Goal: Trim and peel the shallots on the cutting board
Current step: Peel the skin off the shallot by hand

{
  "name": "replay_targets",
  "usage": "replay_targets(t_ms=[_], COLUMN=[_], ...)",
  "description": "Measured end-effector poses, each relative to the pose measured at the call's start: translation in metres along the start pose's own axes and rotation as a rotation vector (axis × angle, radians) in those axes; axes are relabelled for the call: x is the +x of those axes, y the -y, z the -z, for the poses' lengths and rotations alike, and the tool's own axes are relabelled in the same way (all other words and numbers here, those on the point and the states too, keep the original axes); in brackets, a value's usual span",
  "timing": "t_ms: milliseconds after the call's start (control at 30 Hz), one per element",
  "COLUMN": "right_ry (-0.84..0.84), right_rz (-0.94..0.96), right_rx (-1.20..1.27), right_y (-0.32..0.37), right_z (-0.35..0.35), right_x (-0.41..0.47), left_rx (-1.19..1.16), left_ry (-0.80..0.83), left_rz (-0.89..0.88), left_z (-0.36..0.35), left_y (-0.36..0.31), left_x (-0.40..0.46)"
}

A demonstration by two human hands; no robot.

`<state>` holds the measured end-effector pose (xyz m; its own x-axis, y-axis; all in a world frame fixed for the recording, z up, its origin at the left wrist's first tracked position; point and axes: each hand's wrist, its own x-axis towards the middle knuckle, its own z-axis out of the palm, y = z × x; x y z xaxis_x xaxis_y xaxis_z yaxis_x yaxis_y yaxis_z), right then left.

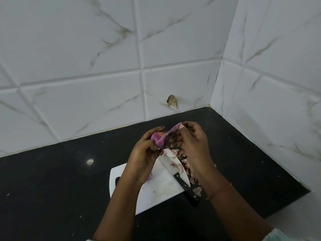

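A purple shallot is held above the white cutting board, a thin strip of skin stretched off its top. What looks like another shallot lies on the board, mostly hidden.

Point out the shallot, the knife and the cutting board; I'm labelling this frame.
shallot point(157, 138), head view, on its purple side.
knife point(171, 165), head view, on the blade.
cutting board point(156, 193), head view, on bare white surface.

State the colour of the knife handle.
Black, with small silver rivets; the knife handle shows in the head view.
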<state>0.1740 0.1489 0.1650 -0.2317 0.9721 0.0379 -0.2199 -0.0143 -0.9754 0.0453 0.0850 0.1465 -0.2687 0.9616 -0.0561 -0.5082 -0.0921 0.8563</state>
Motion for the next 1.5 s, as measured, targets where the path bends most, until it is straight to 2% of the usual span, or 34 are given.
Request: replay_targets(t_ms=[100,200,333,467,533,667,967,1233,1400,1500], right_ry=[0.01,-0.024,-0.085,0.035,0.054,0.201,0.141,0.11,0.173,0.154], right_rz=[-0.176,-0.192,-0.09,0.047,0.188,0.378,0.673,0.639,0.559,0.598], right_rx=[0.314,0.384,0.175,-0.313,-0.449,-0.508,-0.625,-0.598,-0.508,-0.517], right_y=[0.006,0.005,-0.001,-0.005,-0.007,-0.009,-0.022,-0.019,-0.02,-0.021], right_z=[0.002,0.007,0.018,0.022,0.021,0.013,0.009,0.005,0.003,0.003], right_x=[0.004,0.008,0.011,0.011,0.009,0.002,0.007,0.01,0.005,0.004], left_rx=[-0.06,-0.085,-0.059,-0.055,-0.036,0.005,0.096,0.079,0.056,0.085], left_ry=[-0.04,-0.066,-0.105,-0.125,-0.137,-0.138,-0.204,-0.193,-0.197,-0.201], left_rz=[0.013,0.014,0.0,-0.022,-0.034,-0.069,-0.111,-0.112,-0.131,-0.14], left_z=[0.0,0.0,-0.002,-0.003,-0.005,-0.006,-0.005,-0.005,-0.005,-0.003], left_y=[0.001,0.001,0.0,0.002,0.004,0.007,0.011,0.011,0.008,0.008], left_x=[0.0,0.0,0.0,0.001,0.003,0.004,0.003,0.001,0.003,0.003])
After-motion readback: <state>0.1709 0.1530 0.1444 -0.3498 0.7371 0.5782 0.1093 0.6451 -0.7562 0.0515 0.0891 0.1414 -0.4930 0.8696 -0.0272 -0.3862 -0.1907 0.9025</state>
